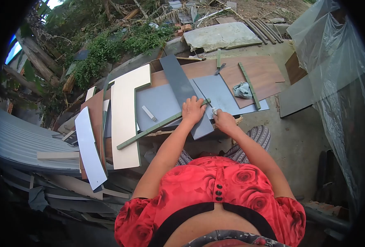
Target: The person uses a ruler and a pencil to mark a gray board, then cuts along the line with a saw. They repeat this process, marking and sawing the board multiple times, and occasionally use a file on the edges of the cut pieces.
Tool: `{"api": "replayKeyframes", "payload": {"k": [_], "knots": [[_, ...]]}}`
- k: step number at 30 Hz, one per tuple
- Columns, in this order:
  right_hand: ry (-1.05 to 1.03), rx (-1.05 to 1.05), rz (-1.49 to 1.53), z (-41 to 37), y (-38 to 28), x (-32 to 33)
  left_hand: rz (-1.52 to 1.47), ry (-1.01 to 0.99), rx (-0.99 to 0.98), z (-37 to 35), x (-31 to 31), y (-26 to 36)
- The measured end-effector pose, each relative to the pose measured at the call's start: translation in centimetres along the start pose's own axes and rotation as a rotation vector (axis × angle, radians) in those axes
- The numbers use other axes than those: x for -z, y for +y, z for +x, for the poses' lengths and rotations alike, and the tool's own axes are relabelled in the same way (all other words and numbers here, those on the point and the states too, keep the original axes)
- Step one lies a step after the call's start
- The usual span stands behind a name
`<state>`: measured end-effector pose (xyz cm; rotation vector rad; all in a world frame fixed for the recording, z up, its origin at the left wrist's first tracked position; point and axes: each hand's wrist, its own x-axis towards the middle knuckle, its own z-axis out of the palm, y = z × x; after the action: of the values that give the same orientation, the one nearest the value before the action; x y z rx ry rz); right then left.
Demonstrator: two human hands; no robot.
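Note:
My left hand (193,110) presses down on a long green strip (158,126), its fingers bent over the strip near its right end. Under that end lies a dark grey board (179,77), set at a slant. My right hand (225,122) is closed around the white wrapped handle of a long thin dark blade (202,93). The blade points away from me and passes close beside the strip's end; its teeth, if any, are too small to see. A small whitish block (149,113) lies to the left of my left hand.
Cream panel (123,119) and white panel (88,144) lie left. A brown board (269,70) carries a crumpled cloth (242,90), another green strip (249,84) and a small dark tool (220,68). Clear plastic sheeting (334,53) hangs right; corrugated metal (30,136) stands left.

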<state>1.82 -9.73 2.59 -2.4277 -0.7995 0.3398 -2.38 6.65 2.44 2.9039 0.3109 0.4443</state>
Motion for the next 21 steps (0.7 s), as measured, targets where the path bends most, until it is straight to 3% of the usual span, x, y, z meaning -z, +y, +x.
{"api": "replayKeyframes", "payload": {"k": [5,12,21], "knots": [[0.044,0.012,0.005,-0.5,0.4,-0.7,0.027,0.03,-0.018,0.0,-0.1,0.2],[-0.053,-0.09,0.018,-12.3,3.7,0.4,0.018,0.008,-0.008,0.1,-0.1,0.0],[0.014,0.025,-0.001,-0.5,0.6,-0.2,0.026,-0.005,-0.007,0.0,0.1,0.2]]}}
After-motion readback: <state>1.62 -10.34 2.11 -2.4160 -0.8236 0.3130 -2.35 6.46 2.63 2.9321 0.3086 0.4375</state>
